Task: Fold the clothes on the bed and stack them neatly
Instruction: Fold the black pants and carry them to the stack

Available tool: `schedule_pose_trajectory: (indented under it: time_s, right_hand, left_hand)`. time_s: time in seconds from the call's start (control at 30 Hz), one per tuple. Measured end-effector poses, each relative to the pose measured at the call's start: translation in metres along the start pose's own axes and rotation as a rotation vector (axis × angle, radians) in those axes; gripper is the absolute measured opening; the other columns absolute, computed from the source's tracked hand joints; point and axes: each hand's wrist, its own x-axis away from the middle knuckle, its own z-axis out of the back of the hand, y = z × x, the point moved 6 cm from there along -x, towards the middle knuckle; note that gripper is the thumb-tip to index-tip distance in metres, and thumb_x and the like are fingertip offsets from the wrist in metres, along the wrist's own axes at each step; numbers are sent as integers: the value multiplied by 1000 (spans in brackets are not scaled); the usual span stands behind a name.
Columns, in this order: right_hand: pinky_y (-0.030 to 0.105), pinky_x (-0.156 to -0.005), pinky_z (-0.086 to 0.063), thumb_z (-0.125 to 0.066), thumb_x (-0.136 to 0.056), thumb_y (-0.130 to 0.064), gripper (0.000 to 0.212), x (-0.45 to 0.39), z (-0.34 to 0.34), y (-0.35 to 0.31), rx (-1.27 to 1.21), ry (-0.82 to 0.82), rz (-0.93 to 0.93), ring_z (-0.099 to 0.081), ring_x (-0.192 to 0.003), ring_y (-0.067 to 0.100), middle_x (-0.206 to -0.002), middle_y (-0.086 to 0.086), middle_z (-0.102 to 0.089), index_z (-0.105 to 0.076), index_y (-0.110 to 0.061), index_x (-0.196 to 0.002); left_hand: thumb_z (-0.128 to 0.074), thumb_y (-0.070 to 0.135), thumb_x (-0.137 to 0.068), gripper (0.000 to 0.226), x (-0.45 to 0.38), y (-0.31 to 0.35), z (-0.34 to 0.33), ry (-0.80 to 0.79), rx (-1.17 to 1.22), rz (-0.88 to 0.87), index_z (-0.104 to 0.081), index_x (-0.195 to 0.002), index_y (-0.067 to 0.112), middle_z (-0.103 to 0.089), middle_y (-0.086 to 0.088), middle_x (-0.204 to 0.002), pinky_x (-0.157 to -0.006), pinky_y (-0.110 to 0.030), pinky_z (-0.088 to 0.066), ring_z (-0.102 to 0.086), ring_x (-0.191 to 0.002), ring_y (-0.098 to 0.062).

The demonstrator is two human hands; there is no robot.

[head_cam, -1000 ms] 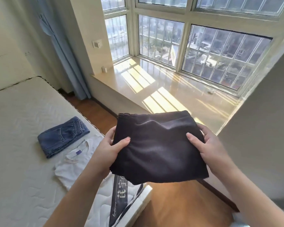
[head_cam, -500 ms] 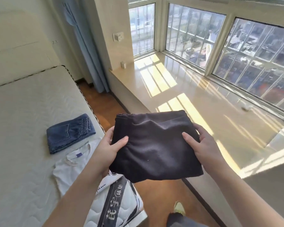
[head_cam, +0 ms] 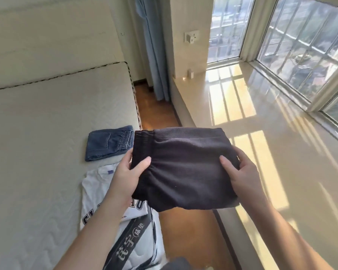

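both hands around folded black garment

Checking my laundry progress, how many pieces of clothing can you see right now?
3: dark shorts held in both hands, folded denim on the mattress, white T-shirt nearer, partly hidden by the left arm.

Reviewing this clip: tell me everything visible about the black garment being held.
The black garment is dark knit-looking fabric, folded into a rough rectangle, with a gathered, ribbed waistband along its left edge. It is held in the air beside the mattress, over the floor and window ledge. The left hand grips its left side, the right hand its right, thumbs on top.
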Motion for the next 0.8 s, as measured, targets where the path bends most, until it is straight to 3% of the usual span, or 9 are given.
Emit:
schedule_pose_trajectory:
  time_s: [0.13, 0.3, 0.37, 0.53, 0.67, 0.8]
  right_hand:
    - [26, -87, -52, -64, -93, -33, 30, -29, -31, -5, 11, -96, -1, -64, -100, -3, -110, -24, -67, -59, -44, -120]
    - [43, -98, -52, -61, -95, -35, 38, -75, -74, -13, 84, -204, 9, -61, -113, 10, -124, -16, -63, -53, -40, -131]
    - [44, -101, -50, -60, -96, -33, 40, -95, -92, -16, 111, -235, 26, -59, -115, 9, -126, -16, -62, -51, -38, -134]
    - [39, -101, -49, -61, -96, -27, 39, -150, -142, -29, 152, -291, 67, -58, -116, 7, -126, -13, -61, -52, -33, -133]
    - [27, -93, -48, -62, -95, -29, 37, -190, -170, -36, 150, -293, 86, -58, -112, 0, -123, -19, -61, -52, -37, -129]
    - [29, -94, -48, -63, -93, -35, 36, -231, -188, -33, 158, -321, 61, -58, -111, -3, -121, -26, -61, -51, -47, -124]
  left_hand:
    - [-77, 39, -73, 42, -19, -7, 22, 86, 36, 13, -66, -113, 43, -73, 8, -112, -86, -34, -54, -70, -105, -15]
    - [-77, 41, -73, 45, -56, -14, 50, 160, 52, 20, -63, -116, 46, -71, 13, -114, -81, -28, -56, -69, -105, -12]
    - [-75, 38, -77, 47, -74, -15, 61, 179, 40, 13, -61, -121, 44, -69, 14, -118, -89, -33, -55, -67, -109, -10]
    - [-73, 31, -85, 50, -129, -7, 91, 215, 27, 33, -55, -130, 45, -66, 16, -126, -106, -43, -45, -62, -118, -8]
    - [-69, 23, -91, 43, -172, 9, 101, 192, 21, 28, -57, -127, 45, -67, 15, -124, -105, -41, -45, -62, -117, -7]
    - [-68, 19, -92, 40, -208, 19, 101, 212, 0, 38, -60, -119, 48, -69, 15, -119, -97, -34, -48, -65, -111, -4]
